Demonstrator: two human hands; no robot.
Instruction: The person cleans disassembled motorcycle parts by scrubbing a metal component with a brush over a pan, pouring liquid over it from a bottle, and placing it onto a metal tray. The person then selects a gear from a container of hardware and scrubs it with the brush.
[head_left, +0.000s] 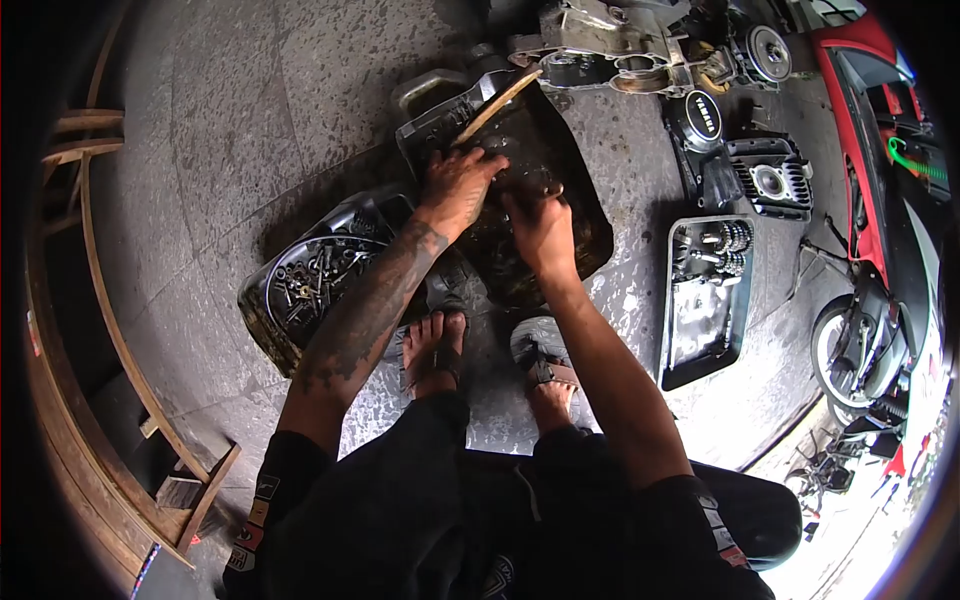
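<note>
Both hands are over a dark, oily pan [590,225] on the floor. At the pan's left side, my left hand [460,187] is beside the lower end of a wooden-handled tool [497,106], its fingers bent; whether it grips anything is unclear. My right hand [544,228] is curled over the middle of the pan, closed on something I cannot make out. Dark liquid or grime covers the pan's inside, and the area between the hands is too dark to read.
A container of bolts and small parts [310,285] lies left. Engine casings [600,45] are at the top, with a YAMAHA cover [703,117], a finned cylinder part [770,180] and a tray of gears [748,300] right. A wooden bench [110,310] stands far left, motorcycles [855,345] far right.
</note>
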